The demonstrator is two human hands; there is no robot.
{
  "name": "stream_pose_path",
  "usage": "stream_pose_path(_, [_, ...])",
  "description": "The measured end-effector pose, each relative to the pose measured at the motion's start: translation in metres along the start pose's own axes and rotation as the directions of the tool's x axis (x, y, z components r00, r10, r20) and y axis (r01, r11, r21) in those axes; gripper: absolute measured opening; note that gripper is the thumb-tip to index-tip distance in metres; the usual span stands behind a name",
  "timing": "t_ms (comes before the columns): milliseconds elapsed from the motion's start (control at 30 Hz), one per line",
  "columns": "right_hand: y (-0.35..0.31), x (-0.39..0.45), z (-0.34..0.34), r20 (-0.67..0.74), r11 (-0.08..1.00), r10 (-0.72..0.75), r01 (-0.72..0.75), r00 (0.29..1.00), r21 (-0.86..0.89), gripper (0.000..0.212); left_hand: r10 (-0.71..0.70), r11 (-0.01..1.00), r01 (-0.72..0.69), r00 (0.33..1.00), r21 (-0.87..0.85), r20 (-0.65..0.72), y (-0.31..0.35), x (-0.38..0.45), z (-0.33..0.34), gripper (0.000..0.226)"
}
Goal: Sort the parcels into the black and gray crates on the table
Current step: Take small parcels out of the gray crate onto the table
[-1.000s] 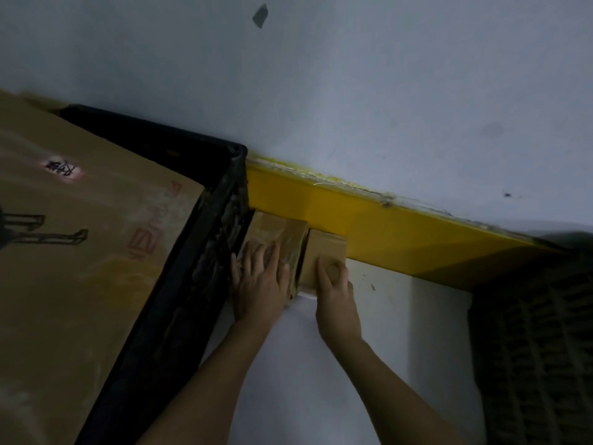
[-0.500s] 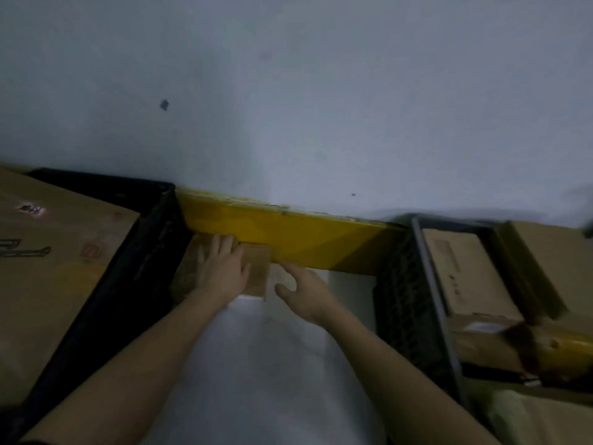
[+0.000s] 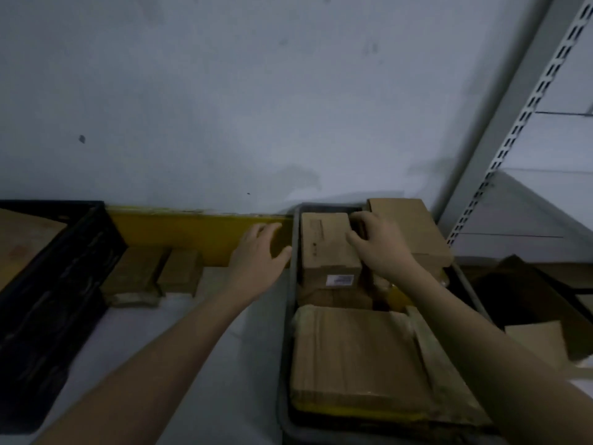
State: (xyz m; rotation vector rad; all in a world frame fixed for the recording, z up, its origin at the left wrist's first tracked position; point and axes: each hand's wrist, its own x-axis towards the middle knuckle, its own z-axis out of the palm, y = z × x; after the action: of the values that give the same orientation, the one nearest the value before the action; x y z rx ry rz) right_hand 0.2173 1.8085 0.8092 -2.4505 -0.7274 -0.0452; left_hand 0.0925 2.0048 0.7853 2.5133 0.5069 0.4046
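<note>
Parcels: two small brown ones [image 3: 150,276] sit side by side on the white table [image 3: 205,364], against the yellow strip [image 3: 192,232] at the wall and just beside the black crate [image 3: 54,284]. Half a second ago my left hand lay flat on them and my right hand hovered beside them. Both hands have since moved to the right, and the two parcels are untouched.

Head view, hand pose: my left hand [image 3: 256,261] is over the table at the outer left wall of the gray crate [image 3: 287,348], palm down, fingers spread apart and holding nothing. My right hand [image 3: 380,248] reaches into the gray crate, fingers curled over the right edge of a labeled parcel [image 3: 327,248] standing at the crate's far end. I cannot tell whether the grip is closed. A flat parcel [image 3: 356,361] fills the near end, and another box [image 3: 414,229] leans on the far right corner.
</note>
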Motion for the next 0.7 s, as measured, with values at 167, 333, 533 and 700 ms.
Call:
stream_pose_path(167, [0.058, -0.011, -0.036, -0.095, 0.939, 0.219, -0.236, 0.971, -0.248, 0.067, 0.001, 1.0, 0.0, 0.996, -0.011, 0.09, 0.052, 0.0, 0.047, 0.063])
stream_pose_path(333, [0.082, -0.02, -0.022, 0.137, 0.927, 0.29, -0.242, 0.947, -0.288, 0.088, -0.16, 0.986, 0.149, 0.97, 0.074, 0.182, 0.08, 0.02, 0.085, 0.084])
stream_pose_path(533, [0.089, -0.014, -0.012, 0.015, 0.903, 0.22, -0.197, 0.975, -0.382, 0.088, -0.271, 0.944, 0.228, 0.948, 0.237, 0.17, 0.09, 0.025, 0.112, 0.082])
stream_pose_path(700, [0.09, -0.013, -0.003, -0.049, 0.889, 0.193, -0.196, 0.98, -0.415, 0.078, -0.318, 0.941, 0.281, 0.925, 0.189, 0.21, 0.095, 0.04, 0.112, 0.092])
